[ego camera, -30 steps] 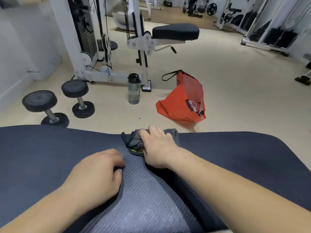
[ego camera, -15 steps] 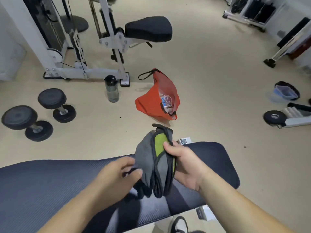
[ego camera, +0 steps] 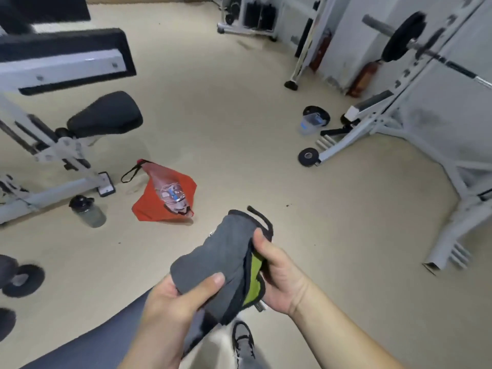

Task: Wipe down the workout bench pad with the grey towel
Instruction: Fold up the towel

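Head view, looking down at both hands. The grey towel (ego camera: 218,259), folded into a thick pad with black edging and a lime-green inner face showing along its right side, is held in the air at 6 o'clock of the view, clear of the bench pad (ego camera: 93,342), whose dark ribbed end shows at 7 o'clock. The left hand (ego camera: 170,304) grips the towel's near end, thumb curled across the top face and fingers hidden beneath. The right hand (ego camera: 279,275) grips the towel's right edge, thumb pressed on the black edging and fingers wrapped behind the folds. A black loop projects from the towel's far end. Below the towel, a black-and-white shoe (ego camera: 243,339) stands on the beige floor (ego camera: 266,169). On the floor: a red bag (ego camera: 149,206) at 9 o'clock, lying open; a dark-capped water bottle (ego camera: 87,211) farther out at 9 o'clock, beside a white machine frame (ego camera: 53,187); a dumbbell (ego camera: 21,278) at 8 o'clock; a clear plastic container (ego camera: 311,123) at 1 o'clock. A loaded barbell (ego camera: 402,38) rests on a rack at 2 o'clock.
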